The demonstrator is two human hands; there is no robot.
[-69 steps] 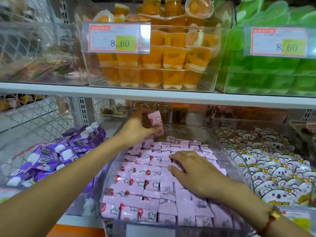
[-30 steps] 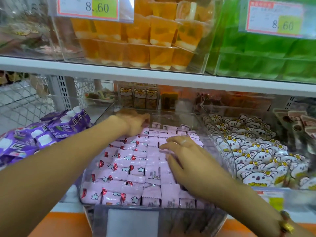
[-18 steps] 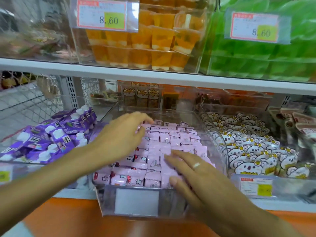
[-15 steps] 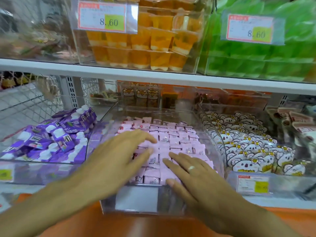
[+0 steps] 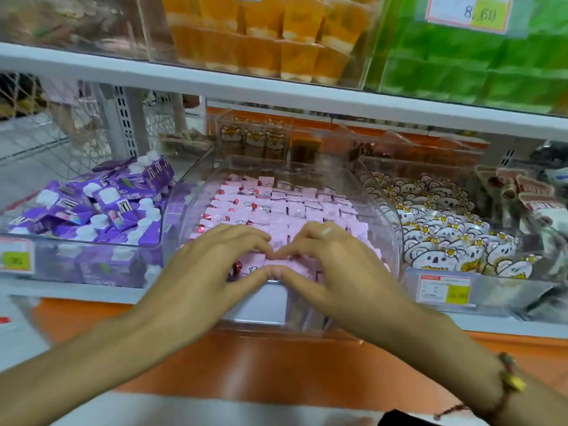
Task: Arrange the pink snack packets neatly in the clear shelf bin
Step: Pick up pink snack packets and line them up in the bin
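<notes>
Your left hand (image 5: 215, 259) and right hand (image 5: 332, 259) lie flat, gripping nothing, pressing pink snack packets (image 5: 276, 207) level at the clear shelf bin's (image 5: 390, 216) six-o'clock edge.

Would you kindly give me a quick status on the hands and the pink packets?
Left hand and right hand flat on pink packets, fingertips meeting. Packets in rows in clear bin. Nothing in the way.
</notes>
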